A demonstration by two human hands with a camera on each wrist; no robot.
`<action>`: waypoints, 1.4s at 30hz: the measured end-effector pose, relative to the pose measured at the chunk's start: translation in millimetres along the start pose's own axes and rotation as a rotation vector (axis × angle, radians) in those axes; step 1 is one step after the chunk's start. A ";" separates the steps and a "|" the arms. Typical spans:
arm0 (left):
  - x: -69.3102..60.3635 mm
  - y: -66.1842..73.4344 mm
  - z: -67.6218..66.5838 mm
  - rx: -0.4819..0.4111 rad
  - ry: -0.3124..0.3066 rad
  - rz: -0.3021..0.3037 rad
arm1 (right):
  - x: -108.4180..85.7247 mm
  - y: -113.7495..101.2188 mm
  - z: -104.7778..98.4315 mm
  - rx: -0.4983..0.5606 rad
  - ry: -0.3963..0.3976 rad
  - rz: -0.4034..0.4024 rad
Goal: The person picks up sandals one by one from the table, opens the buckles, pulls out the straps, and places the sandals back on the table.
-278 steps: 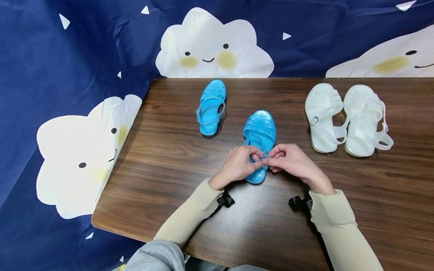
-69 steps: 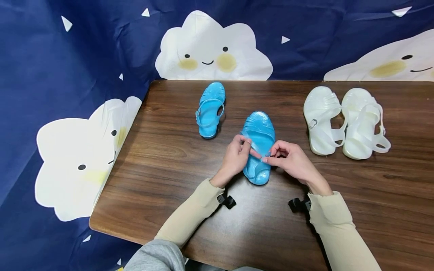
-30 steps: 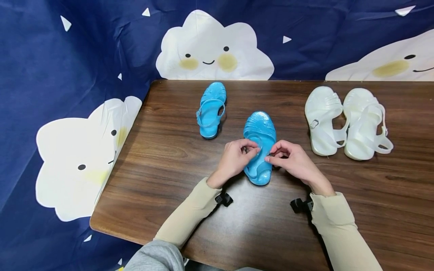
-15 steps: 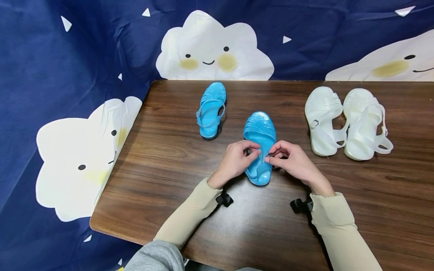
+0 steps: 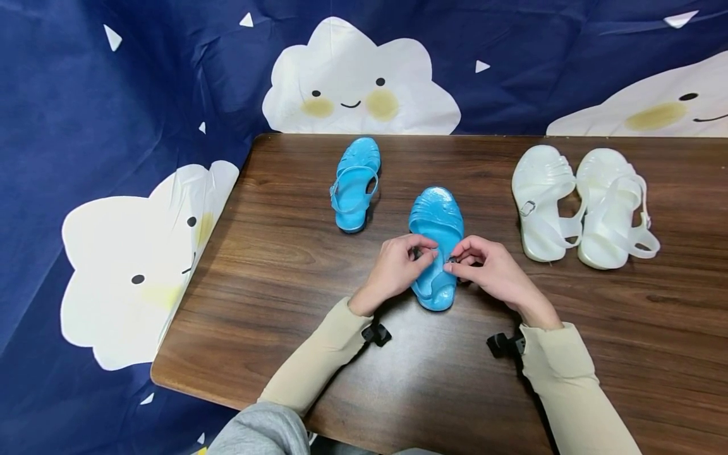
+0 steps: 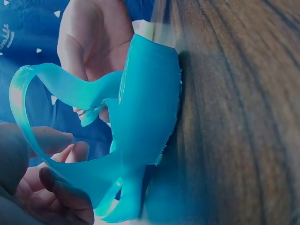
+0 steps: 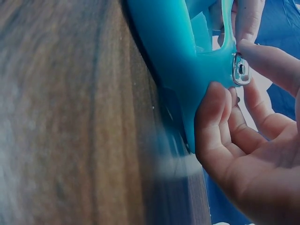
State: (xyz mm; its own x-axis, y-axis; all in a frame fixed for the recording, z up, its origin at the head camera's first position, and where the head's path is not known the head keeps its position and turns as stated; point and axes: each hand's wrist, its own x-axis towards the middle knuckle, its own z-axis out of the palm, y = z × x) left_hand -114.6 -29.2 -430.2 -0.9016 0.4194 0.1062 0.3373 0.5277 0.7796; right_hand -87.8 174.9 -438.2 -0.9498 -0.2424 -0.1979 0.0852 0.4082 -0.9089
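A blue jelly sandal lies toe away on the table, its heel toward me. My left hand is at the left of its middle, thumb and forefinger close together on the thin strap. That strap bows out in a loop from the sandal in the left wrist view. On the other side, my right hand pinches the small metal buckle between bent thumb and fingers. The fingertips partly hide the strap's end, so I cannot tell whether it passes through the buckle.
The matching blue sandal sits farther back to the left, its strap looped. Two white sandals stand side by side at the right. The wooden table ends at a dark blue cloud-print cloth behind and to the left.
Since 2.3 s ago my left hand has drawn slightly back and turned, its thumb and forefinger closer together. The raised strap loop seen 1.0 s ago has dropped from sight. The right hand stays in place.
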 end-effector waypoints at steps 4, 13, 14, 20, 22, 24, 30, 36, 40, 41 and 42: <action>1.1 -0.4 -1.9 -0.031 0.022 0.012 | -0.4 -0.9 -0.2 -0.017 0.003 -0.007; 3.3 -5.5 -13.3 -0.036 0.125 -0.050 | -6.3 -9.2 -7.2 -0.046 0.020 -0.029; 3.4 -6.3 -15.4 -0.029 0.127 -0.066 | -7.5 -10.2 -9.5 -0.047 0.026 -0.024; 1.8 -11.0 -28.8 0.009 -0.024 -0.207 | -13.6 -13.0 -24.0 -0.054 0.025 0.053; 1.0 -12.4 -31.0 0.022 -0.109 -0.259 | -13.8 -12.3 -26.0 -0.041 0.004 0.083; 1.0 -13.6 -31.1 0.034 -0.188 -0.301 | -13.2 -11.2 -26.2 -0.029 -0.022 0.115; 1.8 -13.3 -27.5 0.049 -0.324 -0.376 | -11.1 -9.1 -21.1 0.004 -0.160 0.207; 2.6 -10.8 -25.0 -0.019 -0.413 -0.406 | -10.5 -12.0 -16.2 0.009 -0.269 0.254; 2.7 -8.7 -23.8 -0.088 -0.450 -0.419 | -9.4 -12.5 -12.5 0.010 -0.287 0.246; 2.6 -8.3 -23.5 -0.096 -0.453 -0.421 | -9.2 -12.5 -11.7 0.007 -0.285 0.243; 2.5 -8.0 -23.3 -0.098 -0.453 -0.421 | -9.0 -12.5 -11.1 0.003 -0.283 0.239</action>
State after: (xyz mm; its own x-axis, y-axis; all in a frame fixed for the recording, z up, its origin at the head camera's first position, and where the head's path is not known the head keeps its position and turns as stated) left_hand -125.8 -49.6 -421.8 -0.7399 0.4737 -0.4777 -0.0675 0.6543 0.7533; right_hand -83.7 181.7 -421.0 -0.7823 -0.3740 -0.4981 0.2960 0.4803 -0.8257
